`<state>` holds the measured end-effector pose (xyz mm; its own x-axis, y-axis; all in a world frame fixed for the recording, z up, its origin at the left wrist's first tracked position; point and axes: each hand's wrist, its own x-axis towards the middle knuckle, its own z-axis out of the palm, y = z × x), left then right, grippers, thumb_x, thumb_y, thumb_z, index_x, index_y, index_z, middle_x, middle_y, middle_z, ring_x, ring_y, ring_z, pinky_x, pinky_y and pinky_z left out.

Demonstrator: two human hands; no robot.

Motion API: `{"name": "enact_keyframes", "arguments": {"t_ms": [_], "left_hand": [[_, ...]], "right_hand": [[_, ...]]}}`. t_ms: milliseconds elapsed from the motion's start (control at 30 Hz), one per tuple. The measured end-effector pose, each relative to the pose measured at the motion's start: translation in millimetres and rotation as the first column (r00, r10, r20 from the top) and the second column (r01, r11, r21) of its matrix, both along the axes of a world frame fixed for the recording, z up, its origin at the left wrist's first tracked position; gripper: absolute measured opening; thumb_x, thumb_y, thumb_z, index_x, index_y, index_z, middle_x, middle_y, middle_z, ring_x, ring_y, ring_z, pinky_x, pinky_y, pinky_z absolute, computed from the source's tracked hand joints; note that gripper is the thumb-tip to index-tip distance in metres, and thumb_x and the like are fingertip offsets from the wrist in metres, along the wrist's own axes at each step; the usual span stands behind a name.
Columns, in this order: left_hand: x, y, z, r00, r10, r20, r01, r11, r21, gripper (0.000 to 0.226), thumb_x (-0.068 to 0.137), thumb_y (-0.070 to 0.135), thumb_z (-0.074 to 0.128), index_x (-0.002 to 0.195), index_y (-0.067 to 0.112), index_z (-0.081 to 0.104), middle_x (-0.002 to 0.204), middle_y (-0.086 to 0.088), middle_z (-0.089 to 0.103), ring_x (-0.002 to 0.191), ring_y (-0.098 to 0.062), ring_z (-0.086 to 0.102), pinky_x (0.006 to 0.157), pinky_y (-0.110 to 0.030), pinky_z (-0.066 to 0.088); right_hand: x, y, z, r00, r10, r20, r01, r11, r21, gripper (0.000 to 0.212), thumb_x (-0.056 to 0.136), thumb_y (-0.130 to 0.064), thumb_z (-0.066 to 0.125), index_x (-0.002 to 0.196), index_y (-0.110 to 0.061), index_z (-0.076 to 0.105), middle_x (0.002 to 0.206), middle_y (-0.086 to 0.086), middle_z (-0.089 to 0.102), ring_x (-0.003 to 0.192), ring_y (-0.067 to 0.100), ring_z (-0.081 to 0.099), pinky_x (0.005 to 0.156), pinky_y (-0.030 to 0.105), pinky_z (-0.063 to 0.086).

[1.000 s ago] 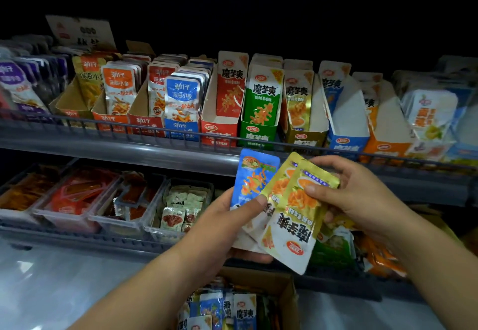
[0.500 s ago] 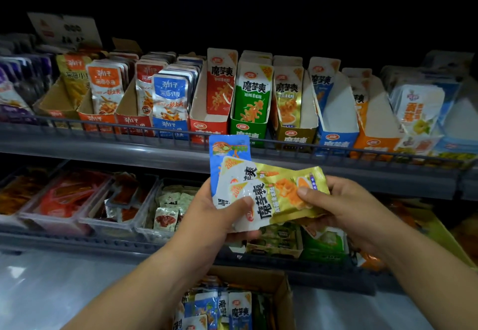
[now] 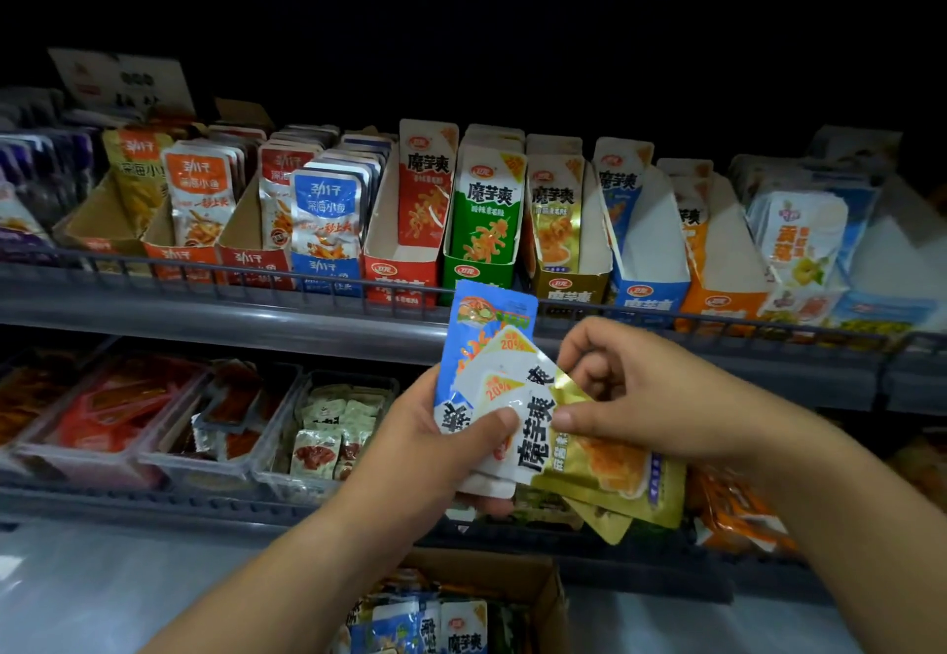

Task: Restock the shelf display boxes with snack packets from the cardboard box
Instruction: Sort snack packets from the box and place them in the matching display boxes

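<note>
Both hands hold fanned snack packets, just below upper shelf (image 3: pixel 205 315).
L hand (image 3: pixel 425 448): thumb clamps blue packet (image 3: pixel 487 325) + others. R hand (image 3: pixel 640 397): pinches gold packet (image 3: pixel 604 474) at top edge. Cardboard box (image 3: pixel 543 581) below w/ more packets; display boxes (image 3: pixel 651 228) above.

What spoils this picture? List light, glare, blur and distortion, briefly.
Head view: the top third is black, unlit; the shelf edge bows, a wide-angle effect; goods at the far left and right edges look dim and soft; the blue packet in the left hand and the gold packet pinched by the right hand are well lit and sharp, the foil glinting.
</note>
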<state>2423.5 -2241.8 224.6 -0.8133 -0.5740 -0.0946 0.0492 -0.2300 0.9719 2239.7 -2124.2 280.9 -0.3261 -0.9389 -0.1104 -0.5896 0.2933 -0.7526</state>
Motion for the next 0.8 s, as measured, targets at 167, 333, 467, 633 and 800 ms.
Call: {"name": "enact_keyframes", "arguments": {"t_ms": [167,333,467,633,800], "left_hand": [[-8.3,-3.1,14.2,0.997,0.069,-0.03,-0.071,0.995,-0.074,0.024,0.094,0.013,0.07,0.116,0.018,0.065,0.089,-0.008,0.078,0.067,-0.026,0.074,0.053,-0.038,0.061],[-15.0,-9.3,27.3,0.988,0.122,-0.099,-0.114,0.99,0.08,0.026,0.09,0.03,0.066,0.115,0.022,0.068,0.097,-0.009,0.08,0.079,-0.027,0.077,0.053,-0.037,0.061],[-16.2,-15.7,29.5,0.991,0.092,-0.096,-0.078,0.988,0.136,0.025,0.098,0.027,0.058,0.121,0.018,0.064,0.098,-0.013,0.08,0.087,-0.031,0.078,0.06,-0.038,0.062],[-16.6,-18.3,25.3,0.995,0.059,-0.078,-0.049,0.99,0.135,0.024,0.102,0.024,0.056,0.125,0.018,0.061,0.101,-0.013,0.079,0.09,-0.031,0.078,0.062,-0.038,0.063],[-18.0,-19.4,23.9,0.996,0.046,-0.078,-0.031,0.984,0.176,0.022,0.104,0.019,0.053,0.124,0.019,0.061,0.101,-0.014,0.079,0.092,-0.033,0.078,0.062,-0.038,0.063]], "right_hand": [[0.3,-16.3,21.5,0.996,0.02,-0.093,-0.021,1.0,-0.01,0.043,0.078,-0.031,0.084,0.11,-0.03,0.057,0.081,-0.008,0.067,0.069,0.004,0.059,0.066,0.03,0.052],[-7.2,-31.8,48.2,1.0,-0.025,0.009,0.026,0.987,-0.161,0.017,0.091,-0.015,0.07,0.105,-0.022,0.063,0.085,-0.003,0.076,0.076,0.009,0.074,0.06,0.022,0.057],[-54.7,-50.8,68.4,0.947,-0.265,0.181,0.321,0.812,-0.487,0.009,0.097,-0.01,0.062,0.098,-0.019,0.061,0.081,-0.001,0.074,0.072,0.011,0.071,0.047,0.02,0.049],[-111.8,-85.0,76.3,0.884,-0.378,0.275,0.467,0.695,-0.547,0.026,0.099,-0.013,0.06,0.124,-0.01,0.057,0.109,0.005,0.07,0.095,0.019,0.07,0.056,0.021,0.054],[-126.2,-105.5,62.0,0.886,-0.414,0.21,0.464,0.766,-0.445,0.036,0.1,-0.013,0.058,0.134,-0.01,0.051,0.123,0.008,0.065,0.108,0.026,0.068,0.068,0.028,0.062]]}}
